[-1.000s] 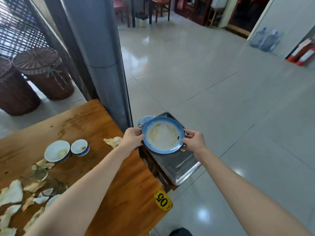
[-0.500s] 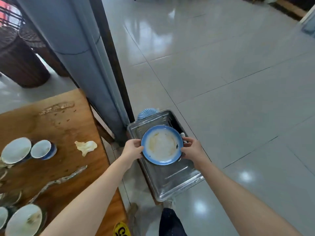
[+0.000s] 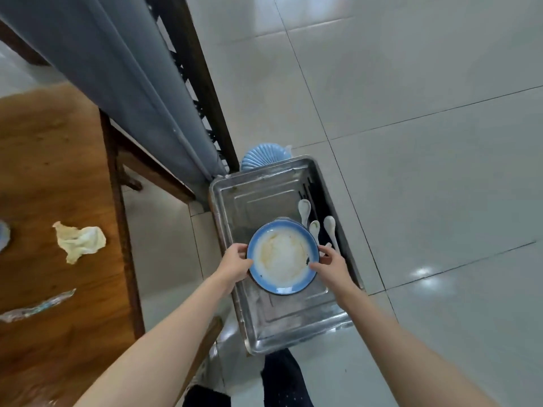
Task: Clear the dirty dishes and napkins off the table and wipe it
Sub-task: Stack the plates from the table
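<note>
A dirty blue-rimmed plate (image 3: 282, 259) with brown smears sits low inside a steel tray (image 3: 264, 195) beside the table. My left hand (image 3: 235, 264) grips its left rim and my right hand (image 3: 330, 264) grips its right rim. The edge of another plate shows just under it. Three white spoons (image 3: 314, 221) lie in the tray along its right side. On the wooden table (image 3: 53, 160) at the left lie a crumpled napkin (image 3: 80, 240) and a clear plastic wrapper (image 3: 38, 305).
A grey pillar (image 3: 117, 83) and a dark wooden frame (image 3: 202, 92) rise between table and tray. A blue ribbed object (image 3: 263, 155) stands behind the tray. A blue dish edge (image 3: 3, 239) shows at the far left. Glossy tiled floor (image 3: 426, 142) spreads right.
The plate has gone down into the tray in both hands. The view has tipped downward and closer, so the spoons in the tray now show and most of the table's dishes left the frame.
</note>
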Demonstrator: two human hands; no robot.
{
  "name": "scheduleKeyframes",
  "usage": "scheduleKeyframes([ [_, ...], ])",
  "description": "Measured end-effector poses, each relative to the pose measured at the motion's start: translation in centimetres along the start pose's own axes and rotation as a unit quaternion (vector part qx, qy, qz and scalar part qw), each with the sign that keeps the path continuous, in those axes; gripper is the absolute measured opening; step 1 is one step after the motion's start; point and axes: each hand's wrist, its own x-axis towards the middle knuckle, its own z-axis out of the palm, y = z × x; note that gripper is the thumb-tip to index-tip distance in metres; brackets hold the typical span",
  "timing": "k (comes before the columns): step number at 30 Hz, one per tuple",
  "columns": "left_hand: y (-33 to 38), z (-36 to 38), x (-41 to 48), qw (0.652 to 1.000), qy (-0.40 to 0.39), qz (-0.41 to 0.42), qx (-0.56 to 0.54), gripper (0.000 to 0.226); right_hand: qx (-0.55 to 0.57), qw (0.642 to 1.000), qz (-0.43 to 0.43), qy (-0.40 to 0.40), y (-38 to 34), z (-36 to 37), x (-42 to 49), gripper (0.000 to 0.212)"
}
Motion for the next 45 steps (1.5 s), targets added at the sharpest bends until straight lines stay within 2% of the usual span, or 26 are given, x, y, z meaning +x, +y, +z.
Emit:
scheduleKeyframes([
  [6,-0.9,2.3,3.9,1.0,-0.014,-0.026,0.004,0.051,0.011,0.999,0.028,-0.021,1.8,-0.4,4.5,0.056],
  [13,-1.3,3.3,7.0,1.0,0.01,-0.02,-0.004,0.049,0.036,0.998,0.035,-0.036,3.8,0.4,8.0,0.059],
  [24,-1.5,3.2,7.7,1.0,-0.006,-0.007,0.019,0.042,0.05,0.996,0.029,-0.067,4.3,1.0,8.7,0.06],
  [31,-1.4,2.4,6.9,0.999,-0.045,-0.005,0.023,0.042,0.02,0.995,0.028,-0.094,3.2,1.2,7.4,0.064],
  [35,0.0,1.2,3.9,0.999,-0.028,0.023,0.032,0.055,0.004,0.999,-0.018,-0.049,1.2,0.8,5.2,0.059],
  [39,2.1,-0.5,0.0,0.997,0.021,0.079,-0.009,0.053,0.021,0.996,-0.084,-0.036,-2.5,1.0,2.4,0.049],
  [45,5.9,-5.0,-6.8,0.983,0.082,0.148,-0.071,0.048,-0.011,0.988,-0.152,-0.036,-10.4,2.5,-1.9,0.034],
])
